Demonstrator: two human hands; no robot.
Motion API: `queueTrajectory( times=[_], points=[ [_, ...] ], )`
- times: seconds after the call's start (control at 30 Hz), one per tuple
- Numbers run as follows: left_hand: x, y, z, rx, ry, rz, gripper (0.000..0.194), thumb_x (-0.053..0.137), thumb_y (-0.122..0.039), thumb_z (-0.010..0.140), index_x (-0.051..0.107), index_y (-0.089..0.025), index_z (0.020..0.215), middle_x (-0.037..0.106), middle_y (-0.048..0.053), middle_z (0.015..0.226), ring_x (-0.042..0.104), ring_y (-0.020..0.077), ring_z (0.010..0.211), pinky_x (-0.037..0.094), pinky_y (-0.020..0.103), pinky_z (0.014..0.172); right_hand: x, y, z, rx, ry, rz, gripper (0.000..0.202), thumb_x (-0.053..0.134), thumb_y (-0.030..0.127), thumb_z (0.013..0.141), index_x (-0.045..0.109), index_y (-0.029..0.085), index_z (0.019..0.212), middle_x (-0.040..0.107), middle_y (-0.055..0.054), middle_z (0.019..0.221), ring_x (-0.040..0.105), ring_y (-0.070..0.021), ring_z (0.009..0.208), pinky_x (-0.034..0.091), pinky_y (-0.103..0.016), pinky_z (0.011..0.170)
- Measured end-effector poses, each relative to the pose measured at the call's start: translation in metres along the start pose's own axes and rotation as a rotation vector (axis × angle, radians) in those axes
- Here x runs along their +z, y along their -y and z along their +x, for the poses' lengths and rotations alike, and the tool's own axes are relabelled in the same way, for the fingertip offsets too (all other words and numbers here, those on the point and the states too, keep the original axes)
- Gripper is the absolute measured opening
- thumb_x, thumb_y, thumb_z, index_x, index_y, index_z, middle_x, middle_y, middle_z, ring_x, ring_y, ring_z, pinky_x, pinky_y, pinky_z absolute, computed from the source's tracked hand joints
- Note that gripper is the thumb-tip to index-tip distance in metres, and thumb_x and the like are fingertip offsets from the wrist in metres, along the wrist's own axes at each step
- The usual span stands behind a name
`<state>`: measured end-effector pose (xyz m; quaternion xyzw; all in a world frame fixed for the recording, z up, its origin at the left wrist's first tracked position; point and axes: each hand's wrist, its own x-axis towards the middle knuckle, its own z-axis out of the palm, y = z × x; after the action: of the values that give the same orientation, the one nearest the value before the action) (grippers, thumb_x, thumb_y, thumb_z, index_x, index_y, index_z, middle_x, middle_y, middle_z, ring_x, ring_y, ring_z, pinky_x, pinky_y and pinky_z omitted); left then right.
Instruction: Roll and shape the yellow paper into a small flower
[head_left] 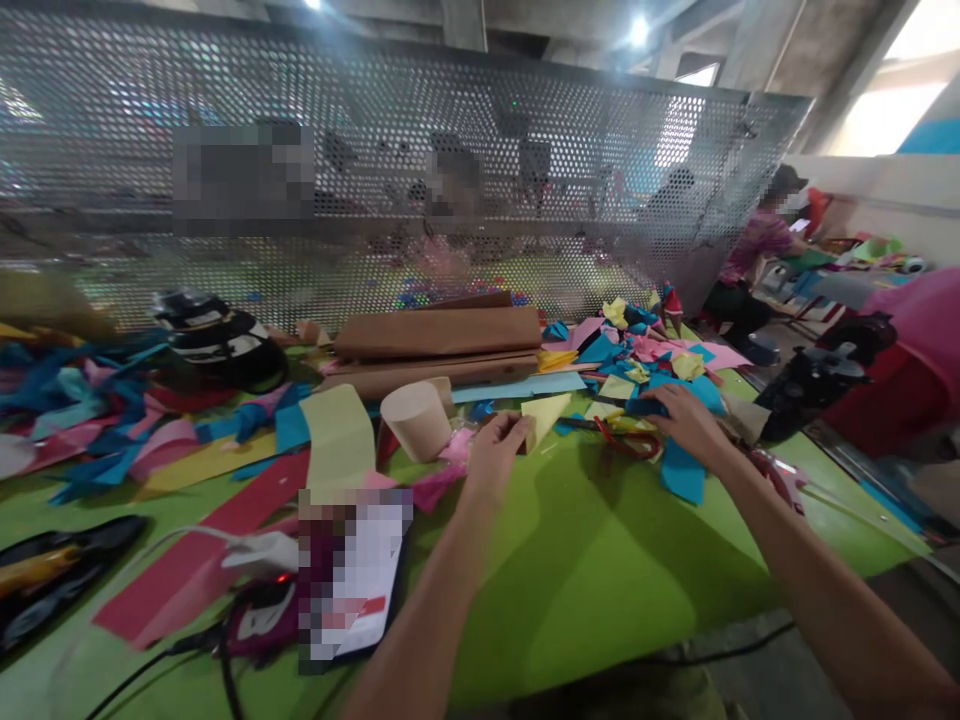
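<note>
My left hand (499, 445) is near the middle of the green table (570, 570), its fingers closed on a folded pale yellow paper piece (547, 415). To the right, my right hand (686, 420) reaches over the scraps, its fingers closed round a small dark blue item (646, 407) too blurred to name. Red-handled scissors (626, 440) lie between both hands. Below my right hand hangs a blue paper strip (682, 474). A pale paper roll (416, 420) stands just left of my left hand, beside a crumpled pink piece (442, 475).
Brown paper stacks (439, 335) lie before a perforated metal screen (360, 180). Coloured strips cover the left side. A phone (367, 580), cables and a black tray (67, 570) are nearer. A red glue gun (780, 480) lies right; a person (757, 240) sits beyond.
</note>
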<state>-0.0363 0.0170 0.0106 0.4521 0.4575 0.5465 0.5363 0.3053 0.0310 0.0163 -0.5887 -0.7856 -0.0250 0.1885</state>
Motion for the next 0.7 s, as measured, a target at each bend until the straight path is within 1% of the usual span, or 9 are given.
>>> queueTrajectory(
  times=[0.13, 0.23, 0.3, 0.33, 0.4, 0.47, 0.53, 0.6, 0.7],
  points=[
    [-0.004, -0.008, -0.006, -0.001, 0.006, -0.023, 0.03, 0.078, -0.041, 0.072, 0.064, -0.015, 0.075, 0.055, -0.004, 0.066, 0.047, 0.0087, 0.063, 0.037, 0.02, 0.06, 0.023, -0.009, 0.016, 0.031, 0.017, -0.029, 0.032, 0.062, 0.024, 0.09, 0.066, 0.02, 0.121, 0.068, -0.013, 0.118, 0.061, -0.0304, 0.107, 0.047, -0.042, 0.092],
    [-0.004, -0.009, -0.017, -0.015, 0.03, 0.012, 0.028, 0.077, -0.039, 0.074, 0.065, -0.014, 0.076, 0.055, -0.003, 0.067, 0.049, 0.0091, 0.064, 0.038, 0.02, 0.06, 0.035, -0.014, 0.019, 0.028, 0.044, -0.033, 0.031, 0.061, 0.028, 0.091, 0.067, 0.02, 0.121, 0.068, -0.013, 0.118, 0.062, -0.0294, 0.107, 0.047, -0.04, 0.092],
    [-0.001, -0.009, -0.029, -0.06, 0.062, 0.059, 0.029, 0.076, -0.038, 0.075, 0.069, -0.014, 0.088, 0.057, -0.002, 0.068, 0.051, 0.0103, 0.064, 0.039, 0.021, 0.06, 0.04, -0.018, 0.019, 0.027, 0.058, -0.033, 0.034, 0.059, 0.034, 0.093, 0.067, 0.019, 0.123, 0.068, -0.014, 0.122, 0.062, -0.0301, 0.111, 0.047, -0.041, 0.096],
    [0.002, -0.008, -0.036, -0.075, 0.083, 0.093, 0.034, 0.076, -0.036, 0.075, 0.07, -0.013, 0.1, 0.056, -0.003, 0.067, 0.05, 0.0104, 0.062, 0.038, 0.021, 0.058, 0.042, -0.02, 0.018, 0.031, 0.064, -0.034, 0.037, 0.058, 0.037, 0.094, 0.066, 0.019, 0.125, 0.067, -0.014, 0.126, 0.061, -0.031, 0.114, 0.046, -0.042, 0.098],
    [0.009, -0.006, -0.051, -0.071, 0.166, 0.166, 0.047, 0.071, -0.031, 0.08, 0.065, -0.015, 0.125, 0.052, -0.005, 0.066, 0.046, 0.0099, 0.058, 0.035, 0.022, 0.055, 0.045, -0.022, 0.014, 0.043, 0.078, -0.035, 0.043, 0.054, 0.042, 0.096, 0.062, 0.02, 0.132, 0.065, -0.016, 0.132, 0.061, -0.033, 0.117, 0.046, -0.044, 0.099],
    [0.016, -0.005, -0.064, -0.058, 0.207, 0.261, 0.051, 0.066, -0.026, 0.085, 0.061, -0.019, 0.135, 0.054, -0.004, 0.068, 0.048, 0.0109, 0.06, 0.036, 0.022, 0.057, 0.047, -0.023, 0.01, 0.058, 0.093, -0.037, 0.049, 0.051, 0.047, 0.097, 0.057, 0.021, 0.139, 0.064, -0.016, 0.134, 0.061, -0.0355, 0.119, 0.047, -0.047, 0.098],
    [0.022, -0.004, -0.073, -0.04, 0.247, 0.403, 0.038, 0.062, -0.025, 0.088, 0.069, -0.021, 0.124, 0.061, -0.001, 0.072, 0.052, 0.0127, 0.064, 0.039, 0.023, 0.06, 0.048, -0.021, 0.007, 0.079, 0.114, -0.051, 0.055, 0.049, 0.052, 0.097, 0.054, 0.022, 0.143, 0.064, -0.017, 0.135, 0.061, -0.0391, 0.119, 0.047, -0.051, 0.097],
    [0.026, -0.003, -0.077, 0.0, 0.28, 0.546, 0.028, 0.058, -0.024, 0.09, 0.076, -0.022, 0.111, 0.072, 0.003, 0.083, 0.06, 0.0156, 0.072, 0.043, 0.026, 0.066, 0.048, -0.02, 0.004, 0.097, 0.138, -0.069, 0.059, 0.047, 0.056, 0.097, 0.052, 0.023, 0.145, 0.065, -0.017, 0.135, 0.061, -0.0415, 0.119, 0.047, -0.054, 0.095],
    [0.029, -0.005, -0.077, 0.044, 0.313, 0.704, 0.026, 0.055, -0.021, 0.091, 0.078, -0.023, 0.103, 0.078, 0.004, 0.102, 0.069, 0.02, 0.091, 0.048, 0.029, 0.081, 0.045, -0.017, 0.002, 0.088, 0.145, -0.058, 0.059, 0.049, 0.057, 0.096, 0.054, 0.023, 0.144, 0.067, -0.016, 0.132, 0.062, -0.041, 0.118, 0.048, -0.053, 0.095]
  ],
)
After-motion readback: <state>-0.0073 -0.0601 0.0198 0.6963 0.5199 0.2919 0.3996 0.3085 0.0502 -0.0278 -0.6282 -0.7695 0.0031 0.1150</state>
